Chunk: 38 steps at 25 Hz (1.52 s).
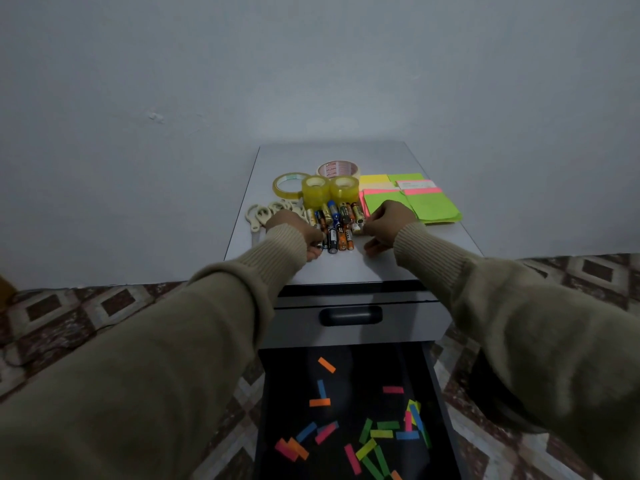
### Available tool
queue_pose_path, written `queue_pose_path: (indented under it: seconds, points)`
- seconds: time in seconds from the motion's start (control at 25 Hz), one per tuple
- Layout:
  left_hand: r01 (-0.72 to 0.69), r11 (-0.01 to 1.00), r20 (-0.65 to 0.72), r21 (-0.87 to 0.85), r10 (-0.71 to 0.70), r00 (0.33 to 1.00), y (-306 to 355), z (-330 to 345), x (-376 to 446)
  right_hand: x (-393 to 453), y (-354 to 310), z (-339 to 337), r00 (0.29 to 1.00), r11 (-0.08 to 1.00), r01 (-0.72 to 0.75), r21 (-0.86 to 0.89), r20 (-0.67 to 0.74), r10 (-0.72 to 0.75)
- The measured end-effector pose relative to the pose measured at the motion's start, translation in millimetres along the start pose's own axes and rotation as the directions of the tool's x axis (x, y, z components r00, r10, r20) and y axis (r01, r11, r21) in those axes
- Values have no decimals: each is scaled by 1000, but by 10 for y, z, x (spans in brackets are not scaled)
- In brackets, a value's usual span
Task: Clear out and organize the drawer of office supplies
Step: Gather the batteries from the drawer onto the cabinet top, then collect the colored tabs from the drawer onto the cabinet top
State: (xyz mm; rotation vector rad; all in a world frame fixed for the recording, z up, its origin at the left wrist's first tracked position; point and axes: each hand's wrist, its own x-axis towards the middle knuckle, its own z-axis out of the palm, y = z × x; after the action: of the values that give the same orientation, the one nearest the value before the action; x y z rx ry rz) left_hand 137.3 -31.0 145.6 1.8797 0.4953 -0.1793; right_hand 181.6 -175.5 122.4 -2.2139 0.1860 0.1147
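Batteries (337, 225) grouped at frame centre on cabinet top (349, 268). Left hand (299, 233) curled, pinching one battery; right hand (386, 228) curled, contents indeterminable. Risk: rolling off front edge into open drawer (349, 410) if nudged.

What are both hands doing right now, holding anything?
Left hand: fingers curled against the batteries; a grip cannot be told.
Right hand: fingers curled at the batteries' right edge; a grip cannot be told.
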Motion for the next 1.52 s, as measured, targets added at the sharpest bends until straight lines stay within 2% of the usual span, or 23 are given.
queue_pose_path:
  seconds: [0.32,0.6,0.68,0.76,0.84,0.96,1.04,1.12,1.2,1.32,1.36,1.44,1.48,1.52]
  points:
    - [-30,999,-153,-43,23,988,-65,137,171,-2,206,-155,1000,999,-16,46,-9,17]
    - [-39,999,-144,-35,33,989,-44,111,52,-92,217,-188,999,998,-28,53,18,27]
    - [-69,998,-154,7,69,986,-65,75,-26,-191,184,-225,999,995,-32,96,28,29]
    - [-140,980,-174,143,164,971,-134,32,-109,-327,156,-271,999,989,-18,146,49,11]
    - [-208,944,-176,257,257,950,-266,-16,-283,-532,178,-324,994,991,29,127,97,-42]
    - [-289,912,-154,292,343,926,-563,-93,-550,-852,302,-369,974,992,118,43,190,-124]
    - [-323,897,-147,300,379,914,-832,-126,-679,-1027,448,-356,951,991,131,-12,285,-122]
    - [-348,857,-81,379,405,911,-1137,-112,-794,-1177,645,-300,915,994,89,-65,400,-56]
    - [-323,786,28,528,364,931,-1481,-54,-844,-1306,887,-170,876,987,38,-156,481,42]
    - [-257,623,188,739,176,966,-2000,78,-821,-1423,1317,107,824,940,-17,-341,527,206]
    - [-263,530,241,806,112,964,-2161,130,-802,-1456,1468,197,806,916,-36,-400,530,264]
    - [-317,248,322,916,18,946,-2449,238,-773,-1496,1768,374,773,856,-53,-515,521,361]
    - [-340,122,345,932,-20,938,-2573,293,-742,-1497,1928,460,759,806,-20,-591,515,397]
    - [-358,41,360,933,-53,931,-2703,344,-697,-1504,2091,545,746,738,36,-674,509,429]
